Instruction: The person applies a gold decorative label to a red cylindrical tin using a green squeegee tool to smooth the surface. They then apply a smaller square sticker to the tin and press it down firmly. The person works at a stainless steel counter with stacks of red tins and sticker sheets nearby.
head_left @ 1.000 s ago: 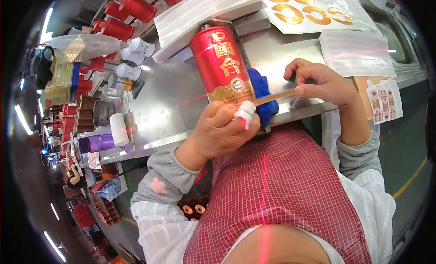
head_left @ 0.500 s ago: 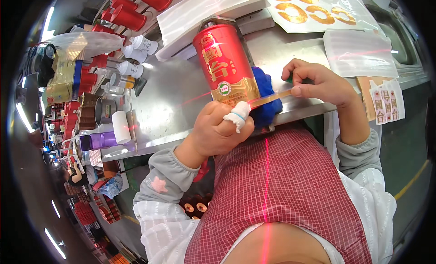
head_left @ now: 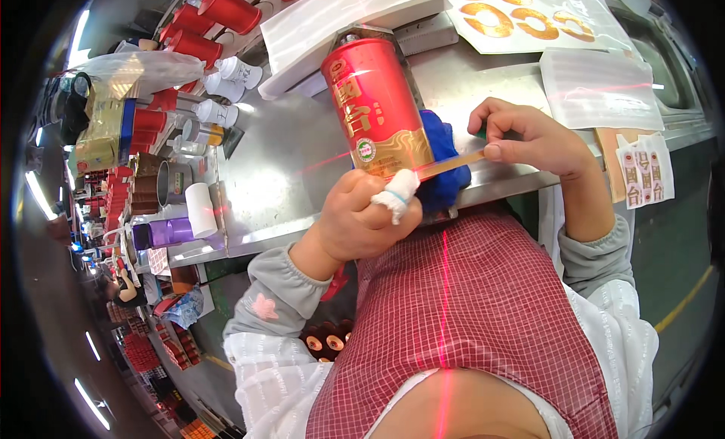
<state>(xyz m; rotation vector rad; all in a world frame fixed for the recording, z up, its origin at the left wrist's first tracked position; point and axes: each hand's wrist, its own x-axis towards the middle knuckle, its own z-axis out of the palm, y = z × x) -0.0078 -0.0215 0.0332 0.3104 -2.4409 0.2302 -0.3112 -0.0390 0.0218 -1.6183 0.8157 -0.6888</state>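
Note:
A red bottle (head_left: 375,99) with a gold band at its near end lies tilted on the metal worktable, on a dark support with a blue cloth (head_left: 444,159) beside it. My left hand (head_left: 361,216) is closed at the bottle's near end. One finger wears a white wrapping (head_left: 398,193) tied with a pale blue band, its tip touching the bottle's edge. What the curled fingers hold is hidden. From that fingertip a narrow tan, translucent strip (head_left: 451,164) stretches to my right hand (head_left: 532,135), which pinches its other end between thumb and finger.
A white tray (head_left: 347,31) stands behind the bottle. Gold ring stickers (head_left: 487,20) and a clear plastic sheet (head_left: 596,88) lie to the right, near a label sheet (head_left: 646,171) and a sink (head_left: 653,57). White caps (head_left: 215,112), a paper roll (head_left: 200,211) and red bottles (head_left: 229,8) are leftward.
The bottle has turned a little about its long axis, so its printed front has shifted left. Both hands and the strip stay almost where they were.

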